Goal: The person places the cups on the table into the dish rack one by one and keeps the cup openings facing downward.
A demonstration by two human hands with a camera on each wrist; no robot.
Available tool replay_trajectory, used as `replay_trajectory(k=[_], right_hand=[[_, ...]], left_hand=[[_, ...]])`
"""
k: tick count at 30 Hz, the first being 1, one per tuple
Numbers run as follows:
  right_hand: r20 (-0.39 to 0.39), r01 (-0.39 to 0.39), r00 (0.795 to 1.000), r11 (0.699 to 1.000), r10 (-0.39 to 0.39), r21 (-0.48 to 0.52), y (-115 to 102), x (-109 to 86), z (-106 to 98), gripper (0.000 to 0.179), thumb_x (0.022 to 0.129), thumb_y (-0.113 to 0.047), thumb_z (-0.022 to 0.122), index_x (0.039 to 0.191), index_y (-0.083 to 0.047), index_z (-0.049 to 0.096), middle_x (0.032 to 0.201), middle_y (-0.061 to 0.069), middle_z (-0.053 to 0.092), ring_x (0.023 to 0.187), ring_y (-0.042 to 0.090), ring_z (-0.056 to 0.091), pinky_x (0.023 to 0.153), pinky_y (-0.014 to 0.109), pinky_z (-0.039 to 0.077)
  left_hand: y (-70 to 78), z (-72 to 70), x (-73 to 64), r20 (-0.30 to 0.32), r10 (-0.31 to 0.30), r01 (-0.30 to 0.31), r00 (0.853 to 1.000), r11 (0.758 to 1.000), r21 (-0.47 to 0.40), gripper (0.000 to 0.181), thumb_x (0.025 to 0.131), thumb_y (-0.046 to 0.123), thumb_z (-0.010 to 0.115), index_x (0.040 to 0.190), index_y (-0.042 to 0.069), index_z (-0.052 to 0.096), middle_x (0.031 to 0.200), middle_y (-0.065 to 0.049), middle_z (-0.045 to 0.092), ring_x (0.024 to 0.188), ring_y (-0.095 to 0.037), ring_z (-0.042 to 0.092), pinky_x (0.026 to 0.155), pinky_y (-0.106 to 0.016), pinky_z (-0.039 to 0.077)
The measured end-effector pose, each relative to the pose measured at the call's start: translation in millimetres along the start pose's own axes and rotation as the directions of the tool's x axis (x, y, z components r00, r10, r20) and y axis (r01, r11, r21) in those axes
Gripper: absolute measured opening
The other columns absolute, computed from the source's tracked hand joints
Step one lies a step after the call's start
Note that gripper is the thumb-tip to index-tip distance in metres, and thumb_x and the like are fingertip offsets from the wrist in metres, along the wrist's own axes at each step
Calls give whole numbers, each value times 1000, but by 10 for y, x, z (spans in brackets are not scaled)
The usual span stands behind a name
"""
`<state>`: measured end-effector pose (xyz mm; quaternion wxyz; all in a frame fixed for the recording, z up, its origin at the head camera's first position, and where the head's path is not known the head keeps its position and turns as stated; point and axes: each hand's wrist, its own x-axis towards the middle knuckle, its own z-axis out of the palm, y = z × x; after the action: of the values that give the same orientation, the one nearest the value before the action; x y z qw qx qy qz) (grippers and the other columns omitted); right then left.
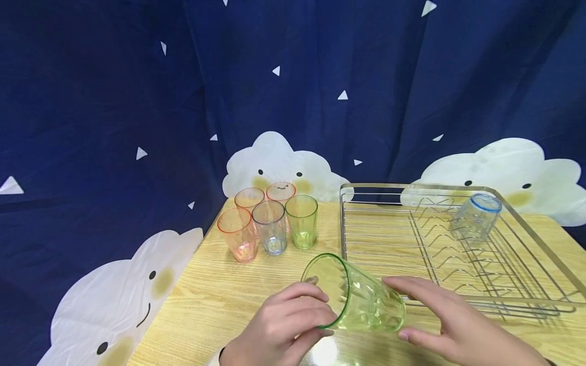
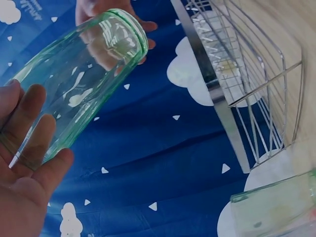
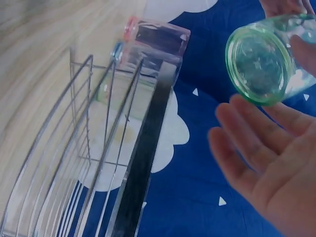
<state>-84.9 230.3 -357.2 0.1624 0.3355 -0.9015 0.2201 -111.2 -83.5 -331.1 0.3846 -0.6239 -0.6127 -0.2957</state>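
Observation:
A clear green tumbler (image 1: pixel 366 300) lies tilted on its side in the air above the table, its mouth facing left and its base facing right. My left hand (image 1: pixel 288 320) grips it at the rim, the thumb below and the fingers at the mouth. At the base end, my right hand (image 1: pixel 448 320) is spread with fingers and thumb apart; whether a fingertip touches the base I cannot tell. In the right wrist view, the tumbler's round base (image 3: pixel 259 64) sits just above the relaxed fingers of that hand.
A wire dish rack (image 1: pixel 389 244) stands on the right, with a blue-rimmed tumbler (image 1: pixel 476 218) upside down in it. Left of the rack, upright tumblers stand in a group: a green one (image 1: pixel 302 223), a blue one (image 1: pixel 270 229) and several pink ones (image 1: pixel 237 234). A dark blue curtain hangs behind.

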Motion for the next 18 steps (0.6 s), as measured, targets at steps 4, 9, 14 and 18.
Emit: replay_trajectory(k=[4, 9, 14, 18], right_hand=[[-10, -24, 1000, 1000, 24, -1, -10, 2, 30, 81, 74, -37, 85, 145, -29, 46, 139, -12, 57, 124, -5, 53, 101, -1, 32], [19, -50, 999, 999, 51, -15, -4, 8, 79, 86, 74, -43, 83, 149, -30, 42, 142, -12, 55, 126, -4, 52, 97, 8, 42], [46, -97, 994, 994, 99, -52, 2, -13, 107, 86, 75, -50, 81, 149, -33, 40, 142, -13, 54, 125, -2, 54, 90, 23, 53], [19, -85, 996, 996, 86, -8, 12, -18, 102, 87, 73, -48, 84, 148, -32, 43, 142, -13, 54, 128, -7, 48, 98, 9, 42]], left_hand=[[-12, 28, -28, -3, -15, 15, 1000, 1000, -4, 7, 91, 2, 64, 89, 3, 70, 84, -3, 72, 91, -20, 68, 91, -26, 56], [-33, 52, -36, -1, 3, -3, 1000, 1000, -17, 6, 91, 1, 64, 89, 2, 70, 84, -3, 72, 91, -20, 69, 91, -27, 56], [-52, 76, -48, 3, 18, -18, 1000, 1000, -16, 7, 91, 2, 63, 88, 2, 70, 84, -3, 72, 90, -21, 69, 91, -26, 56], [-49, 92, -86, -21, -24, 24, 999, 1000, -14, 7, 91, 6, 67, 86, 3, 70, 81, -1, 71, 89, -21, 69, 90, -25, 56]])
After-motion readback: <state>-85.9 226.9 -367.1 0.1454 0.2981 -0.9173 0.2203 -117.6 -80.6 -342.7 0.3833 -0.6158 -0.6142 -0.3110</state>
